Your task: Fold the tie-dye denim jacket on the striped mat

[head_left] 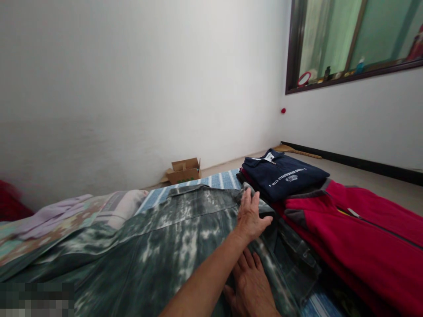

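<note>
Jacket (185, 229), mottled dark green and whitish, laid out across a bed with a blue-and-white striped cover (223, 179); collar at the far end, one sleeve running off to the left, the other lying at the right, its cuff beside the red garments. Left hand (250, 215): palm down on the jacket's right shoulder area, fingers extended and close together, thumb spread wide to the right; no fold seen gripped. Right hand (253, 284): nearer the wearer, partly behind the left forearm, palm down on the same jacket, fingers extended, thumb out to the left; likewise no grip visible. Navy top (287, 176), folded, collared, white lettering and a small emblem on the front, resting on a stack just beyond the left hand. Red zip garment (366, 220), grey collar, lying to the right of the jacket. Lilac cloth (54, 215) and patterned bedding (82, 215), in a heap at the left, the jacket's sleeve in front. Red cloth (13, 202), blurred, at the left edge. Cardboard box (183, 171), flaps open, beyond the bed near the wall. Wooden-handled item (302, 152), on the floor by the black skirting. Round red-rimmed mirror (304, 79) and blue bottle (360, 66), at the window.
</note>
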The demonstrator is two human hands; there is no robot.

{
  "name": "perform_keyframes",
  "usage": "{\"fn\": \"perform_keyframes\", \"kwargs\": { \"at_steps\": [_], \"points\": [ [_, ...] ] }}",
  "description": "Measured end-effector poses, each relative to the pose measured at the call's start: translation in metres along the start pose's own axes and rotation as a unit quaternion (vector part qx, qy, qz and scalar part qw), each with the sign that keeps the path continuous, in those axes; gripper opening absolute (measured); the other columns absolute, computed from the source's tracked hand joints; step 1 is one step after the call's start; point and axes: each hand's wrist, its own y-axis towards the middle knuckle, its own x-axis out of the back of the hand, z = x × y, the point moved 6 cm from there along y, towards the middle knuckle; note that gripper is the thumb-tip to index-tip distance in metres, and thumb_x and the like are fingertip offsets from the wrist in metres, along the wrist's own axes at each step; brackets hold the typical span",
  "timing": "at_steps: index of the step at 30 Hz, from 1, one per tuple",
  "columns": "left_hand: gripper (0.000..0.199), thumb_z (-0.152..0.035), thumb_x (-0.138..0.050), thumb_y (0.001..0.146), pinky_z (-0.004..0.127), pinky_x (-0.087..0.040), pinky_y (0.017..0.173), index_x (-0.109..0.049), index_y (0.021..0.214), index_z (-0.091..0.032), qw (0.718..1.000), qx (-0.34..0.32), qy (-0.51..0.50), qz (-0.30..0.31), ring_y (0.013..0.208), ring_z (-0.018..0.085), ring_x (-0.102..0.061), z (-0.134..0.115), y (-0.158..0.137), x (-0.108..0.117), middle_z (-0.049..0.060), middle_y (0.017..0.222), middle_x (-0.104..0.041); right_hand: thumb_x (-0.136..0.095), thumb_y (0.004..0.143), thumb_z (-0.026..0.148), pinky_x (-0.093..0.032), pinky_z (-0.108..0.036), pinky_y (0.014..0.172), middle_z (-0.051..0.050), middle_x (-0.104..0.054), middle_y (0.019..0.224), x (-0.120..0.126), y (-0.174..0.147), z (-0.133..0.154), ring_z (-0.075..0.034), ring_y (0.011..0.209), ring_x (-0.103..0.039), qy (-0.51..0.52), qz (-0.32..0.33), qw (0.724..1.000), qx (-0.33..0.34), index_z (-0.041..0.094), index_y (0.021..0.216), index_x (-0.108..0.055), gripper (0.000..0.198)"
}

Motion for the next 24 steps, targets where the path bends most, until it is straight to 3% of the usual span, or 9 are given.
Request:
{"fn": "perform_keyframes", "kwargs": {
  "at_steps": [6, 13, 21, 24],
  "points": [
    [0.075, -0.014, -0.061, 0.064, 0.042, -0.024, 0.111, -0.036, 0.135, -0.012, 1.000, -0.017, 0.022, -0.010, 0.138, 0.030, -0.016, 0.001, -0.003, -0.007, 0.015, 0.151, -0.014, -0.051, 0.080, 0.037, -0.022, -0.049, 0.106, -0.002, -0.038, 0.143, -0.001, 0.000, -0.001, -0.032, 0.132, -0.028, -0.003, -0.011, 1.000, 0.020, 0.028, 0.137, -0.040, 0.059],
    [0.057, -0.004, -0.052, 0.065, 0.043, -0.031, 0.108, -0.044, 0.121, -0.012, 0.997, -0.042, 0.034, -0.053, 0.135, 0.028, -0.024, 0.003, -0.009, -0.009, 0.018, 0.148, -0.021, -0.050, 0.081, 0.030, -0.020, -0.050, 0.106, -0.003, -0.043, 0.139, -0.003, 0.000, -0.001, -0.032, 0.129, -0.033, -0.007, -0.011, 1.000, 0.029, 0.030, 0.138, -0.037, 0.059],
    [0.040, -0.006, -0.056, 0.063, 0.042, -0.036, 0.104, -0.050, 0.102, -0.010, 0.990, -0.032, 0.117, -0.066, 0.130, 0.031, -0.034, 0.002, -0.011, -0.003, 0.024, 0.140, -0.034, -0.048, 0.082, 0.028, -0.023, -0.051, 0.106, -0.007, -0.048, 0.135, -0.003, 0.002, -0.002, -0.031, 0.126, -0.038, 0.007, -0.015, 1.000, 0.014, 0.027, 0.134, -0.044, 0.053],
    [0.038, -0.011, -0.057, 0.066, 0.050, -0.031, 0.104, -0.051, 0.103, -0.011, 0.979, -0.043, 0.183, -0.082, 0.134, 0.035, -0.025, -0.009, -0.013, 0.000, 0.022, 0.142, -0.032, -0.046, 0.085, 0.033, -0.022, -0.053, 0.105, -0.006, -0.050, 0.134, -0.001, 0.002, 0.001, -0.032, 0.126, -0.038, 0.007, -0.017, 0.999, 0.030, 0.028, 0.133, -0.046, 0.048]
  ]
}}
